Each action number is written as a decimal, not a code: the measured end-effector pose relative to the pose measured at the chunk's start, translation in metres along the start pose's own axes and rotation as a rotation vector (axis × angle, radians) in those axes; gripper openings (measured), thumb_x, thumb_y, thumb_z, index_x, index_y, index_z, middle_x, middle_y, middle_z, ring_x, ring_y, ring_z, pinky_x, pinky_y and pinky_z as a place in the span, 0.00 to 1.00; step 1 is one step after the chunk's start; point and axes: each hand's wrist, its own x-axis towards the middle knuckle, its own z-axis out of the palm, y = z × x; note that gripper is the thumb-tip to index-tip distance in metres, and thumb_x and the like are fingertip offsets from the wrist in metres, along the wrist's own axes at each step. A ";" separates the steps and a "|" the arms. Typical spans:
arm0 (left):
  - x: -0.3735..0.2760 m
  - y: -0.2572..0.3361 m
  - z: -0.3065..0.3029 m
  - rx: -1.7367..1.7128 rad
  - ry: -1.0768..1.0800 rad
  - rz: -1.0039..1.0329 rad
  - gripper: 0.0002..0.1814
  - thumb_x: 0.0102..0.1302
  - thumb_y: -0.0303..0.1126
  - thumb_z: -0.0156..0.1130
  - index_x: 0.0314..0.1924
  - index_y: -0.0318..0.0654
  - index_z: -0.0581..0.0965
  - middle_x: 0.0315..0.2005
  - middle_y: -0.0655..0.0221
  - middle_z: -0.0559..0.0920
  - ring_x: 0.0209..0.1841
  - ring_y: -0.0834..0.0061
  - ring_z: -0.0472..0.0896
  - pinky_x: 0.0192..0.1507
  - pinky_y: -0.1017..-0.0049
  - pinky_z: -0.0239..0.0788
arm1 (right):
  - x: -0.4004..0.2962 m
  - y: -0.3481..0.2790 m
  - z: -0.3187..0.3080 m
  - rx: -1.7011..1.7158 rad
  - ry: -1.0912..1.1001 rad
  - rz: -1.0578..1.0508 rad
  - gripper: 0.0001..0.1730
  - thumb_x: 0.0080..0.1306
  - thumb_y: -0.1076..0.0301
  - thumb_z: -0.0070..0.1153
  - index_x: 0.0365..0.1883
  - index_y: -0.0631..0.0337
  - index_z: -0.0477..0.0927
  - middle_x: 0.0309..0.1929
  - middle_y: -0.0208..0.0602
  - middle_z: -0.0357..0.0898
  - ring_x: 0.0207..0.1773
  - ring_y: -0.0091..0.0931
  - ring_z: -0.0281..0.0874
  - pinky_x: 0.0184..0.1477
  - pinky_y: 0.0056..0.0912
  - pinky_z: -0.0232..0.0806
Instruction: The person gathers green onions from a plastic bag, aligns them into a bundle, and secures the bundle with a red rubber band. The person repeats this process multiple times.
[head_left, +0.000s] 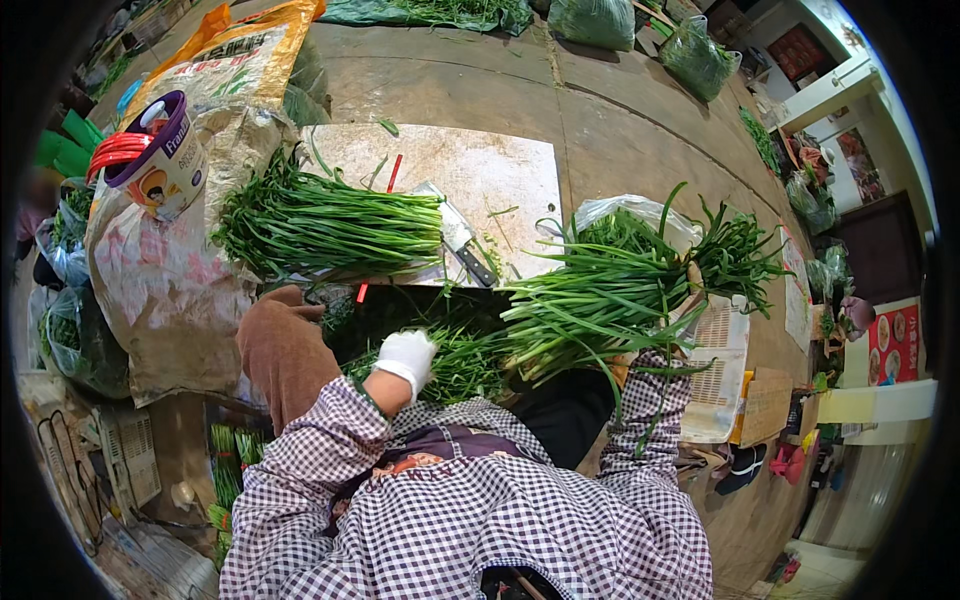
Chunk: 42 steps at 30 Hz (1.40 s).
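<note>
My left hand (406, 358), in a white glove, is over loose greens (465, 360) at my lap; its fingers look curled, and whether they grip anything is hidden. My right hand (684, 319), mostly covered by leaves, holds a large bunch of garlic chives (592, 300), stem ends toward the left. A neat pile of chives (337, 221) lies on the left part of a white board (510, 172). Beside its cut ends rests a knife (474, 261) with a black handle, its blade partly under the stems. A red strip (394, 174) pokes out behind the pile.
A purple-rimmed bucket (161, 161) holding red ties stands on a woven sack (172, 277) at left. A plastic bag of greens (637, 217) is behind the held bunch. A white crate (716, 367) stands at right. Filled bags (592, 22) sit on the floor beyond.
</note>
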 end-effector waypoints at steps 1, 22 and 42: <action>-0.001 0.009 -0.017 -0.116 0.221 0.048 0.18 0.53 0.40 0.68 0.44 0.45 0.81 0.38 0.63 0.80 0.43 0.62 0.80 0.42 0.64 0.72 | 0.000 0.001 0.001 -0.003 0.004 -0.003 0.16 0.68 0.59 0.49 0.47 0.60 0.78 0.46 0.44 0.80 0.47 0.35 0.79 0.47 0.45 0.78; 0.031 -0.031 0.009 -0.189 0.207 0.343 0.14 0.47 0.32 0.70 0.37 0.48 0.80 0.50 0.62 0.77 0.55 0.56 0.72 0.55 0.61 0.66 | 0.002 -0.017 -0.001 -0.023 -0.003 -0.010 0.17 0.68 0.58 0.49 0.47 0.60 0.78 0.49 0.45 0.79 0.49 0.35 0.78 0.48 0.46 0.78; 0.048 0.059 -0.016 -2.163 -0.900 0.675 0.37 0.67 0.61 0.49 0.63 0.37 0.66 0.22 0.73 0.73 0.16 0.87 0.59 0.17 0.86 0.48 | -0.010 -0.006 0.007 0.039 0.096 0.109 0.19 0.68 0.56 0.49 0.47 0.62 0.77 0.46 0.48 0.79 0.43 0.40 0.79 0.48 0.51 0.75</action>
